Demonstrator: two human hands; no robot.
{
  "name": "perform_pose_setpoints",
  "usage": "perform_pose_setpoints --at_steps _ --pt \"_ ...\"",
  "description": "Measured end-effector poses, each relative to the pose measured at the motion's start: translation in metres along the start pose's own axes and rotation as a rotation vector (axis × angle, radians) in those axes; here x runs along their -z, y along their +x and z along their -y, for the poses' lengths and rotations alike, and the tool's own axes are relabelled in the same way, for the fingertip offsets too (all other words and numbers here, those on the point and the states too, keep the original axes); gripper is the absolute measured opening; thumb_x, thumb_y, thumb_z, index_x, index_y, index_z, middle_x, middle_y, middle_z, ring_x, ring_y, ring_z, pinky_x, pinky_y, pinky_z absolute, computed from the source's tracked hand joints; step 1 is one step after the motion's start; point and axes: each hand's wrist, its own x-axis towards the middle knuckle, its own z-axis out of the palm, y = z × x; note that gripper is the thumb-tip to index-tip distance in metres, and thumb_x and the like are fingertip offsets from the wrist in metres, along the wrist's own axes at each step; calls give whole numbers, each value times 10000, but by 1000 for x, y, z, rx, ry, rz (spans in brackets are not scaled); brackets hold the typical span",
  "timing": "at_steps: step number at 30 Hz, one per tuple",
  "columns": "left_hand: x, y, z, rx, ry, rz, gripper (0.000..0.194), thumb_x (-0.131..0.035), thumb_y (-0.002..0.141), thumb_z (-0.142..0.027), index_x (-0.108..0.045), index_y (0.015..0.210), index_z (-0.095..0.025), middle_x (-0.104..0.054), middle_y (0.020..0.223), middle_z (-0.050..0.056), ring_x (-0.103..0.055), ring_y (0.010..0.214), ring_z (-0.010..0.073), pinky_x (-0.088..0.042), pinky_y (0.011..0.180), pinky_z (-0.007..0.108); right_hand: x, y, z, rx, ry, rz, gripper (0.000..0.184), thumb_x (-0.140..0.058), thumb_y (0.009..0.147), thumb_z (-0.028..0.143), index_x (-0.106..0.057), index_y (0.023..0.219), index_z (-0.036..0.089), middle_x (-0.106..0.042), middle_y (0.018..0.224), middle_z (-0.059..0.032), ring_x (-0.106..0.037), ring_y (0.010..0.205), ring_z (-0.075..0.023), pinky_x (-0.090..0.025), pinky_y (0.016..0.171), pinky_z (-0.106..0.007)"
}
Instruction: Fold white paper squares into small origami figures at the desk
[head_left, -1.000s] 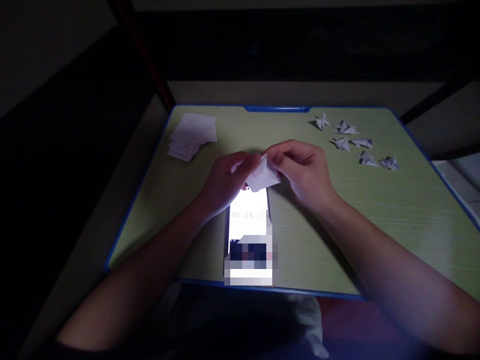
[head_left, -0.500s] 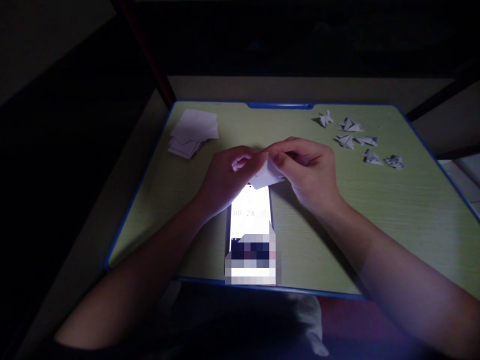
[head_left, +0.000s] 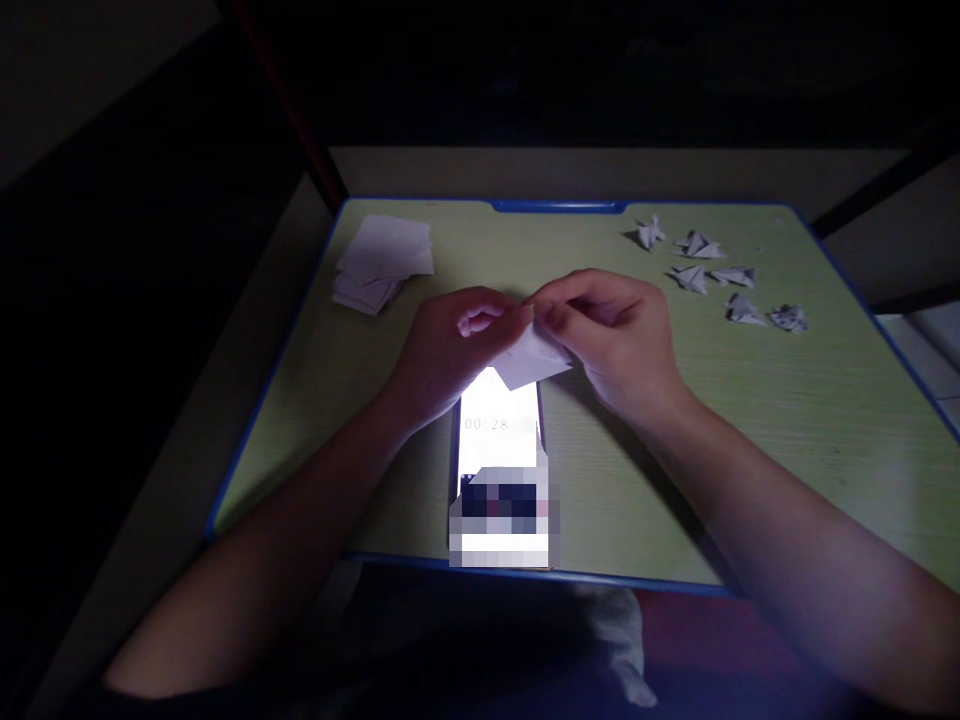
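A folded white sheet of paper [head_left: 531, 362] is pinched between my two hands above the middle of the table. My left hand [head_left: 457, 340] grips its upper left part, thumb and fingers pressed together. From the other side, my right hand [head_left: 619, 335] closes thumb and forefinger on the upper edge, close to the left thumb. The paper's lower corner hangs down toward me, over the top end of a lit phone [head_left: 499, 445] lying on the table with a timer on its screen. My fingers hide the paper's upper edge.
A stack of white paper sheets [head_left: 386, 250] lies at the table's far left. Several small folded paper figures [head_left: 690, 278] stand at the far right. The green tabletop [head_left: 315, 400] has a blue rim, and the surroundings are dark.
Slightly more of the paper shows below my fingers, its lower corner reaching a little further down. Both hands keep their pinch in nearly the same place. The camera view has shifted slightly.
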Motion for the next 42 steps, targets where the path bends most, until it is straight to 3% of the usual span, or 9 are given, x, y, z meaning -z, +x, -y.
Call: perform_pose_setpoints --at_steps 4,9,14,22,28,33,42 --pt "2 0 -3 -58 85 -17 117 -655 835 -216 -631 737 -158 -685 707 -12 -654 667 86 -518 582 187 2 3 -1 -47 56 32 64 -687 716 146 -724 690 191 -614 577 31 -484 506 -81 -349 473 -240" --pt "8 -3 -10 -255 384 -120 83 -672 833 -204 -594 838 -176 -668 841 15 -624 734 101 -525 633 236 0 4 2 -74 31 -9 98 -668 730 128 -704 666 192 -577 529 38 -453 476 -78 -344 472 -253" --pt "13 -4 -12 -386 577 -36 120 -667 813 -156 -556 829 -199 -628 887 28 -605 797 130 -522 664 278 -1 4 4 -96 -25 -36 112 -674 742 131 -685 655 202 -570 529 35 -461 477 -78 -355 461 -252" --pt "9 -6 -8 -455 675 -65 132 -683 784 -156 -559 821 -180 -625 825 33 -583 765 142 -491 657 283 -3 3 4 -150 50 -16 60 -698 706 152 -701 658 187 -616 528 28 -522 476 -80 -406 462 -245" --pt "11 -4 -5 -544 730 -104 77 -595 814 -68 -604 813 -144 -665 803 31 -604 736 115 -503 672 239 -3 3 2 -225 105 -19 28 -713 639 162 -727 659 150 -655 536 14 -543 475 -76 -409 469 -234" --pt "12 -3 -6 -601 753 -78 69 -609 829 -75 -613 819 -143 -675 805 35 -616 737 119 -509 680 240 -1 5 -1 -231 90 -13 43 -712 666 184 -741 680 156 -643 520 18 -524 467 -76 -378 463 -236" --pt "15 -2 -8 -651 845 -56 68 -592 865 -126 -595 809 -165 -680 805 29 -630 734 130 -507 675 260 2 6 -5 -256 150 28 72 -691 675 167 -759 698 171 -662 539 17 -559 491 -83 -424 503 -238"
